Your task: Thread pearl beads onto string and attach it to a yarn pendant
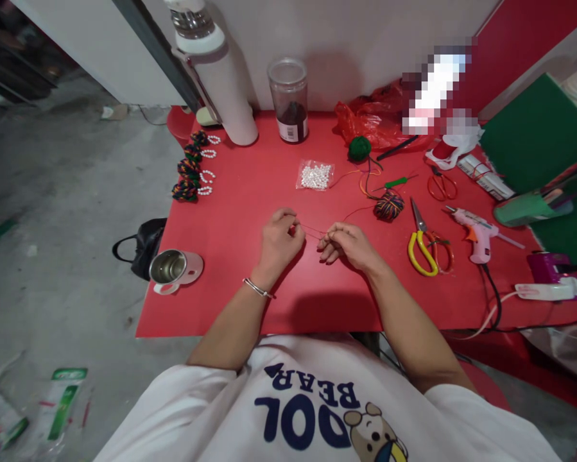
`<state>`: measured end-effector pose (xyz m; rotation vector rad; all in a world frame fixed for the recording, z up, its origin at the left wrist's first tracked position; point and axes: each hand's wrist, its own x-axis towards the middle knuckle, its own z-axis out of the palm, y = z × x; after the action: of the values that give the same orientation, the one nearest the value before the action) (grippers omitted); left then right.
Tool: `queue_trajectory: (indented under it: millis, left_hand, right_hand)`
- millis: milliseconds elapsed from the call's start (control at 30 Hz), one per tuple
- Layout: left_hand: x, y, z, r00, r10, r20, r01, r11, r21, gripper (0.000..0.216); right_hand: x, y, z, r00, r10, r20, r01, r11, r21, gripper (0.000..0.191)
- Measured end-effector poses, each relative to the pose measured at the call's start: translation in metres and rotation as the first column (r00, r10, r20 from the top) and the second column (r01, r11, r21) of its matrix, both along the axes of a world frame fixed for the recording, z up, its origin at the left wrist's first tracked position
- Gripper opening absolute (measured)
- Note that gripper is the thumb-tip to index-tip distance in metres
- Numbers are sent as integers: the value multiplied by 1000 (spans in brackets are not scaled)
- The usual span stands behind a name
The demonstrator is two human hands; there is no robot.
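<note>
My left hand (279, 240) and my right hand (348, 246) rest on the red table (249, 218), each pinching one end of a thin red cord (313, 230) stretched between them. The cord runs on to the right toward a multicoloured ball of thread (389, 205). A small clear bag of white beads (316, 175) lies just beyond my hands. A silver bracelet sits on my left wrist.
Yellow-handled scissors (421, 247), a pink glue gun (475, 232), small red scissors (442, 186), a green yarn ball (359, 148) and a red plastic bag (372, 119) lie to the right. A jar (289, 99), a white bottle (223, 70), finished braided pieces (189, 170) and a steel mug (169, 268) stand left.
</note>
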<state>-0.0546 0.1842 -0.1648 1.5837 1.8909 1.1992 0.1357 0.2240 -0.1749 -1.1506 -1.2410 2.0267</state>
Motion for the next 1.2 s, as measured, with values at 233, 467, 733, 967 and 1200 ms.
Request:
queue_trajectory:
  millis: [233, 467, 733, 967, 1200]
  left_hand:
    - [1, -2, 5, 939, -216, 268, 227, 974, -10, 30]
    - [10, -3, 7, 906, -381, 187, 404, 909, -105, 31]
    - [4, 1, -3, 900, -249, 358, 284, 958, -48, 11]
    - [1, 1, -6, 944, -160, 289, 167, 986, 0, 9]
    - [-24, 8, -9, 997, 51, 54, -53, 998, 28, 9]
  right_hand:
    - [2, 0, 2, 1000, 16, 5, -17, 1000, 18, 20]
    - [3, -1, 6, 1000, 26, -4, -26, 999, 38, 19]
    - [3, -1, 3, 1000, 18, -21, -17, 999, 37, 15]
    - [4, 0, 3, 999, 48, -7, -47, 997, 60, 10]
    - [6, 1, 2, 999, 32, -15, -31, 997, 73, 13]
